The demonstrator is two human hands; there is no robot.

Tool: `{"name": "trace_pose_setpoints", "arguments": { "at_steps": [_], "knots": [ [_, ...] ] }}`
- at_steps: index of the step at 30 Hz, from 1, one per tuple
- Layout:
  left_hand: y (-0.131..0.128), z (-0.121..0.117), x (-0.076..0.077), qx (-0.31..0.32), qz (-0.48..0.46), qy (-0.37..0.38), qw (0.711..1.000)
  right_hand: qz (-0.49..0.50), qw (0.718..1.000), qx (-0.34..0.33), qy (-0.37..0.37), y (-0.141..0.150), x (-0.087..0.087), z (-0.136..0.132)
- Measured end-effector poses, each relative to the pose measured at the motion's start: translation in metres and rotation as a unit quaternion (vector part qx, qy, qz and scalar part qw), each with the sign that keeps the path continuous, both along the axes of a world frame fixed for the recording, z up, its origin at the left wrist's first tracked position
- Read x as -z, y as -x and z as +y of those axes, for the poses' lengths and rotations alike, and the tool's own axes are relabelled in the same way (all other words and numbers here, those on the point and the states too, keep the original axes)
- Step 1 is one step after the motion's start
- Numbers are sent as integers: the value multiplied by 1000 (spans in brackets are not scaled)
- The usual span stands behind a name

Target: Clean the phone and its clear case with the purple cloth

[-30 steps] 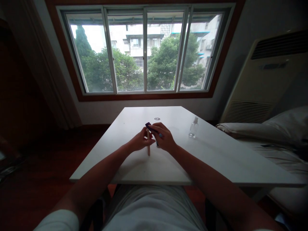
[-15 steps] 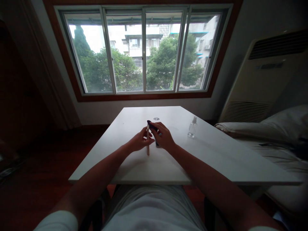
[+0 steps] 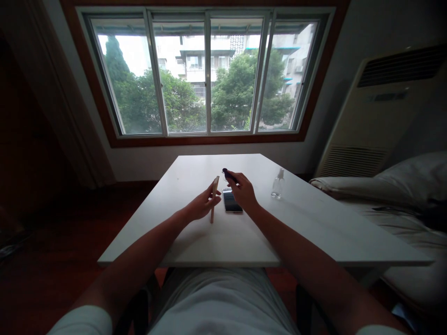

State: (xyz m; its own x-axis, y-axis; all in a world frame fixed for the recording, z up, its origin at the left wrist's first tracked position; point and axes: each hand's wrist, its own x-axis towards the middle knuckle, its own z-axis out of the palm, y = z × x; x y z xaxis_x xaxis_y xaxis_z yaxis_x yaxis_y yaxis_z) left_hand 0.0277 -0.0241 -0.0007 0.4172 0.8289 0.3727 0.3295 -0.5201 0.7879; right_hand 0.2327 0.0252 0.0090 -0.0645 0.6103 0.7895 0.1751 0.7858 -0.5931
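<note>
While you've got that thin, pale flat slab [image 3: 213, 199] stood up on its edge on the white desk [image 3: 314, 223], your left hand [image 3: 200, 205] is closed around it, thumb on one side and fingers wrapped round the other, so it's upright and only slightly leaning. Your right hand [image 3: 243, 192] is pinching a small dark, rounded object [image 3: 226, 174] between its fingertips, held up off the desk just past the slab's top end. Lying flat between your two hands is a dark-screened smartphone [image 3: 232, 201], not touched by either one.

As far as progress goes, my read is you're mid-way: both pieces are picked up and close together but clearly apart, nothing joined or set down. Off to your right a small clear spray bottle [image 3: 277, 184] stands by itself, well apart from your hands.

Hard bits: the bright window [image 3: 207, 74] behind throws everything into shadow, so I honestly can't tell what the slab or the dark thing are. Your fingers hide most of the dark piece, and the slab shows edge-on only.
</note>
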Motion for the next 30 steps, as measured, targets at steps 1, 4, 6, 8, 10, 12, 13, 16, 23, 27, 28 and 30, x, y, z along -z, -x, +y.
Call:
{"name": "trace_pose_setpoints", "arguments": {
  "at_steps": [1,4,6,8,10,12,13,16,23,27,28,30],
  "knots": [
    [0,1,1,-1,-3,0,1000,14,1000,1,16,-1,0,2],
    [-1,4,3,1,-29,10,1000,26,999,-17,36,1,0,-1],
    [-3,5,4,6,-65,34,997,4,999,-33,19,6,0,-7],
    [-7,5,5,13,-111,68,991,-25,999,-44,3,11,0,-14],
    [-12,3,4,25,-164,103,981,-48,998,-48,-2,14,2,-18],
    [-16,1,3,35,-208,139,968,-73,996,-44,-3,15,3,-18],
    [-18,0,2,32,-223,154,962,-87,995,-39,-8,14,4,-17],
    [-19,-2,0,-19,-231,159,960,-122,992,-18,-23,11,4,-14],
    [-14,-1,-3,-113,-239,145,954,-157,987,-44,-2,11,6,-13],
    [-13,1,-4,-138,-243,150,948,-180,982,-63,-5,12,7,-18],
    [-12,3,-3,-157,-243,147,946,-190,979,-74,-8,13,7,-20],
    [-10,8,-2,-194,-252,142,937,-210,972,-106,-15,14,5,-27]
  ]
}}
